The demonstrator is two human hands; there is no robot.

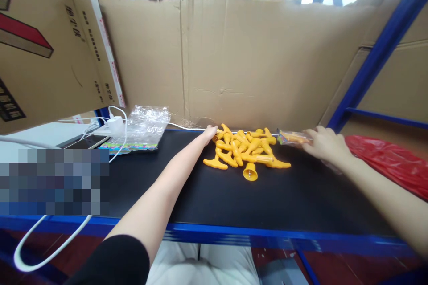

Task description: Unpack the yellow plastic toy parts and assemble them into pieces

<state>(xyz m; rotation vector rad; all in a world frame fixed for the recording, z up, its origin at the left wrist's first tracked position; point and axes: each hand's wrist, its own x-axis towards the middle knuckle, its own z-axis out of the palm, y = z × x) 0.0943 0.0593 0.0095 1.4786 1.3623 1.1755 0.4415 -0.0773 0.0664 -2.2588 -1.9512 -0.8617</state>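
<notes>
A cardboard wall (261, 67) stands along the back of the table (301, 200), whose black top has a blue front edge; a blocky blur hides most of what lies at its left end. The cardboard box (43, 80) at upper left is cut off by the picture's edge, as is the red bag (389, 160) at right, partly covered by the right forearm. In the middle of the table, near the wall, lies a pile of yellow handles (245, 147), so overlapped that single pieces are hard to count. Most point different ways; one T-shaped handle at the near left has its crossbar running left to right and its stem pointing away. Left of the pile are clear bags (149, 120).

The right hand (327, 144) grasps the right end of a clear packet (289, 137) just right of the pile. Its long axis runs roughly left to right, the coloured end pointing left; the fingers hide its other end, and the yellow content is blurred. The left hand (210, 133) is at the pile's left edge, its fingertips against a handle; whether they grip it I cannot tell. A yellow cup (250, 172) lies in front, its mouth facing the near edge.
</notes>
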